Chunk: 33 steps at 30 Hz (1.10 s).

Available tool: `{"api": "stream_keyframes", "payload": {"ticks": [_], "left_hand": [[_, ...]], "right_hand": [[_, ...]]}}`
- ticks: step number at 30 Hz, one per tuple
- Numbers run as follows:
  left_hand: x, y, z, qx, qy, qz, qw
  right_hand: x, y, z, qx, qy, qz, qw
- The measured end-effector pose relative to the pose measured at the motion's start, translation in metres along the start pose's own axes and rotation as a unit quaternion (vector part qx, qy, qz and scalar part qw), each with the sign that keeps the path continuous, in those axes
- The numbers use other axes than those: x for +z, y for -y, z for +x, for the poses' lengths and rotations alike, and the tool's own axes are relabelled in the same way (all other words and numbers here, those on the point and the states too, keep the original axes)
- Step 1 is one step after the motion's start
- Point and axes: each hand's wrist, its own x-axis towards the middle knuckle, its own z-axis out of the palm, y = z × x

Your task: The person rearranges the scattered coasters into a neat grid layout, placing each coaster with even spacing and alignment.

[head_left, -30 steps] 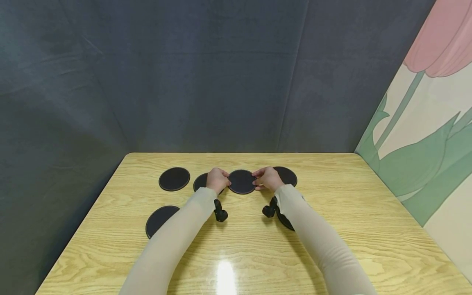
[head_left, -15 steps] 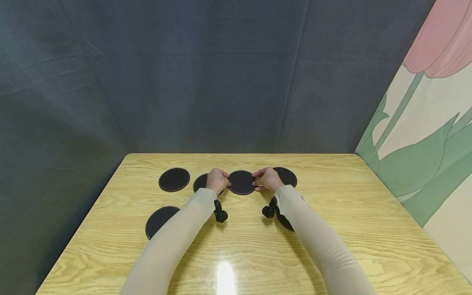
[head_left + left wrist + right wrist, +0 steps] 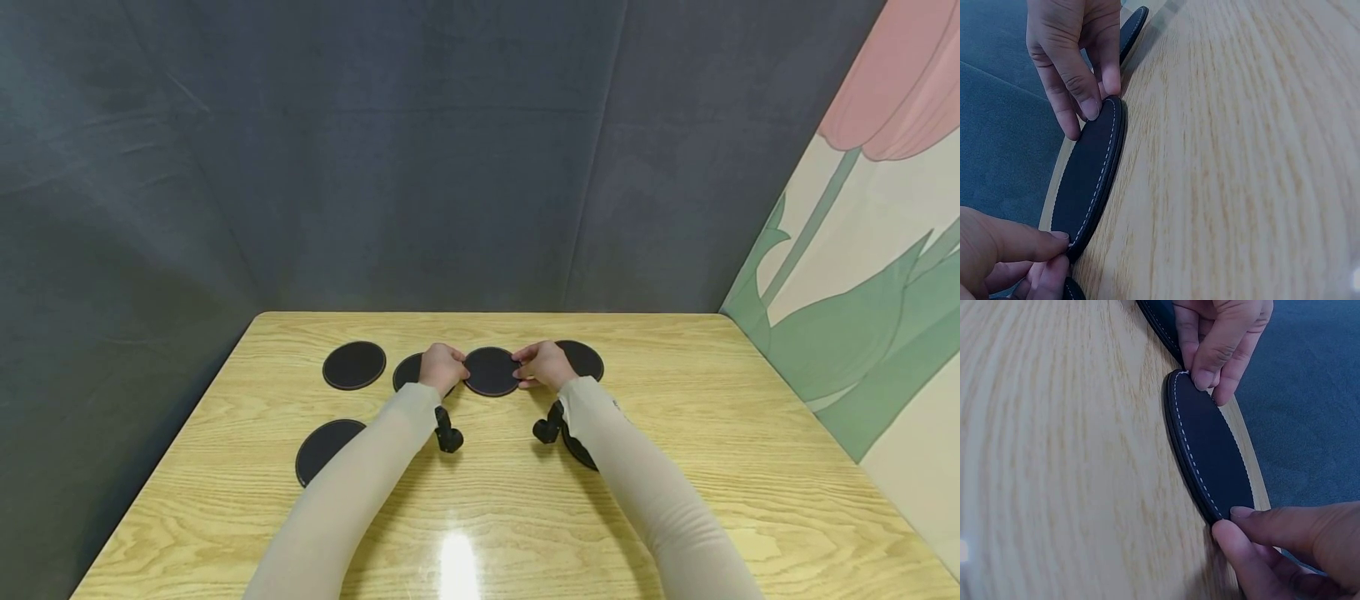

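A round black coaster (image 3: 491, 372) with pale stitching round its rim lies near the back of the table, between my two hands. My left hand (image 3: 442, 367) pinches its left edge, the thumb on the top face. From the opposite side my right hand (image 3: 546, 365) holds the right edge between thumb and fingers. In the left wrist view the rim of the coaster (image 3: 1088, 178) shows a doubled, layered edge close over the wood. Another coaster (image 3: 407, 370) is partly covered by my left hand, and one more coaster (image 3: 585, 358) lies just behind my right hand.
A coaster (image 3: 355, 364) lies at the back left, and another coaster (image 3: 322, 450) sits partly under the left sleeve. Below the right forearm a further black disc (image 3: 578, 451) is mostly hidden. A dark curtain (image 3: 450, 167) hangs behind the wooden table (image 3: 480, 517).
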Motion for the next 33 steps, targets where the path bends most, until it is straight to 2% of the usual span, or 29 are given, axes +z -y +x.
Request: {"api": "stream_keyframes", "payload": {"ticks": [12, 33], "left_hand": [[-0.0008, -0.0018, -0.0039, -0.004, -0.002, -0.006, 1.0], [-0.0008, 0.0009, -0.0016, -0.01, 0.001, -0.026, 0.9996]], "right_hand": [[0.0011, -0.0004, 0.0012, 0.002, 0.004, -0.003, 1.0], [0.0048, 0.0005, 0.0008, 0.008, 0.002, -0.012, 1.0]]}}
